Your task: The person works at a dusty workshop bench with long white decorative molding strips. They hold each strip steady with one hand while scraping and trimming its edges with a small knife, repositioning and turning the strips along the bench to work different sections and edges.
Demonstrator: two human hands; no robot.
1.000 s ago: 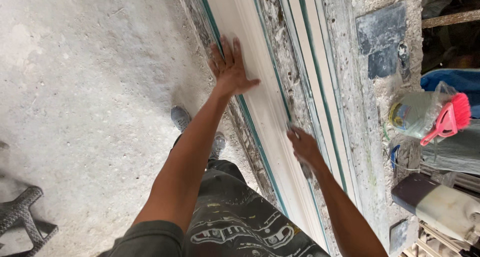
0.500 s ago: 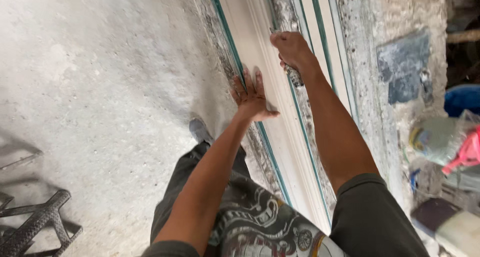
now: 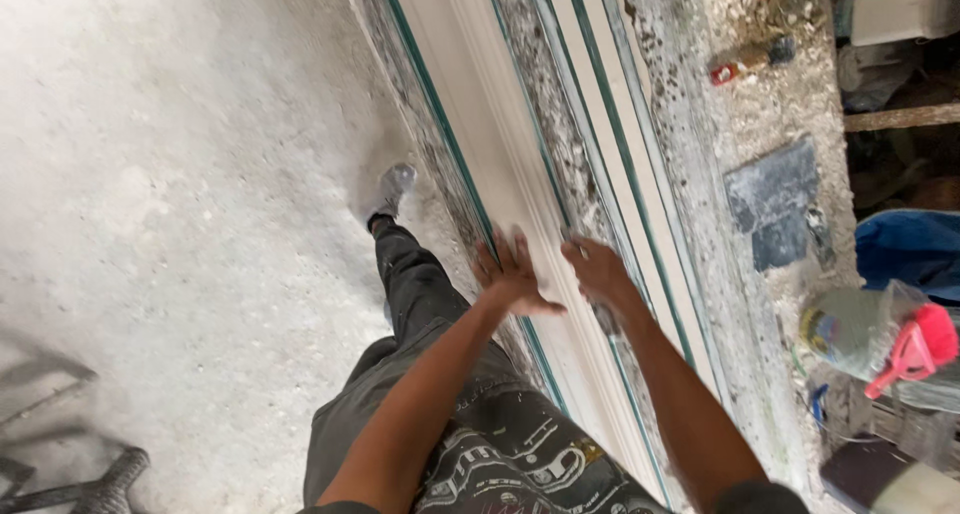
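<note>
Two hands: both lie on one long white moulding strip (image 3: 520,204) on a bench.
Change: half a second ago the right hand reached far ahead; now it sits beside the left.
Left hand (image 3: 512,274): flat, fingers spread, gripping nothing.
Right hand (image 3: 598,271): palm down on the strip's right edge; whether it is curled round anything cannot be told.
Count: a second strip (image 3: 610,144) lies parallel, further right.
Room: bare concrete floor (image 3: 170,204) left; clutter right, including one plastic bottle (image 3: 850,329).

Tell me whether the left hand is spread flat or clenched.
Spread flat: the left hand lies palm down, fingers fanned, on the long white moulding.
</note>
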